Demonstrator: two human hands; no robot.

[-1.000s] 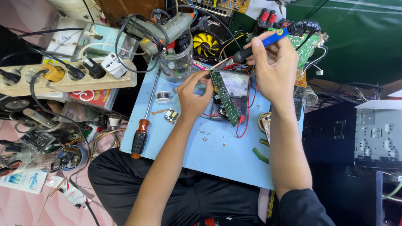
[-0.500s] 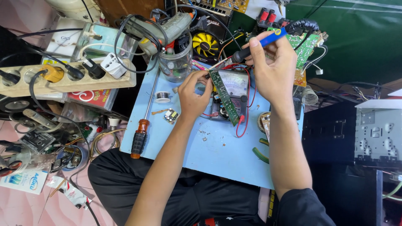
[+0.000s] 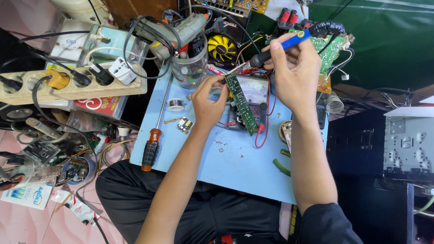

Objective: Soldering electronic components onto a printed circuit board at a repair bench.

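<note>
Bare blue surface (image 3: pixel 235 162) lies open below the circuit board (image 3: pixel 241 105). A screwdriver (image 3: pixel 154 131) bars the left edge; a jar (image 3: pixel 190 68), fan (image 3: pixel 222 47) and cables crowd the top.

Green circuit board (image 3: pixel 242 105), blue-handled soldering iron (image 3: pixel 275 49), light-blue board (image 3: pixel 235 162), yellow fan (image 3: pixel 222 47).

We cannot see where the soldering iron's (image 3: pixel 271 50) tip meets the green circuit board (image 3: pixel 241 104); it is too small to tell. Our left hand (image 3: pixel 209 101) hides the board's far-left edge, and the meter (image 3: pixel 253 92) lies partly covered beneath it.
</note>
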